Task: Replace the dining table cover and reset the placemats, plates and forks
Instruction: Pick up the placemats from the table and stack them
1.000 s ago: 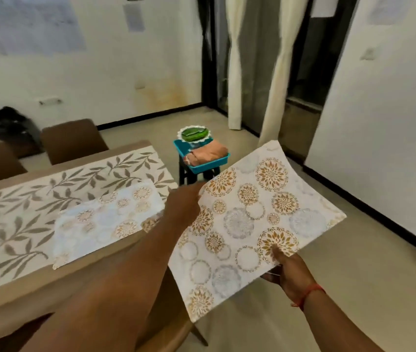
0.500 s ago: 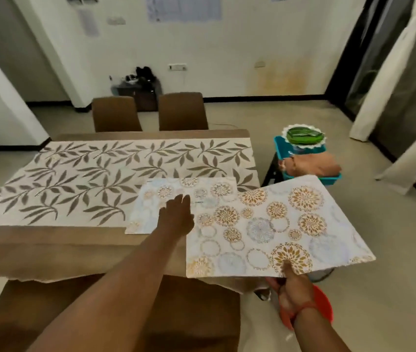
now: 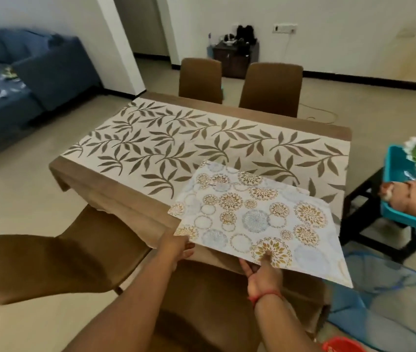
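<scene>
Head view: since half a second ago the left hand (image 3: 180, 246) has slid from the laid placemat (image 3: 217, 174) to the near-left corner of the held placemat (image 3: 262, 224), its fingers hidden beneath, while the right hand (image 3: 260, 271) pinches the near edge above the leaf-print table cover (image 3: 176, 138), so placing a second mat seems underway.

text: none readable | labels/brands/numbers: none | placemats (image 3: 260, 219): circle and flower print only, no lettering | table cover (image 3: 176, 146): leaf print only | wall plate (image 3: 284, 28): too small and blurred to tell any marking
</scene>
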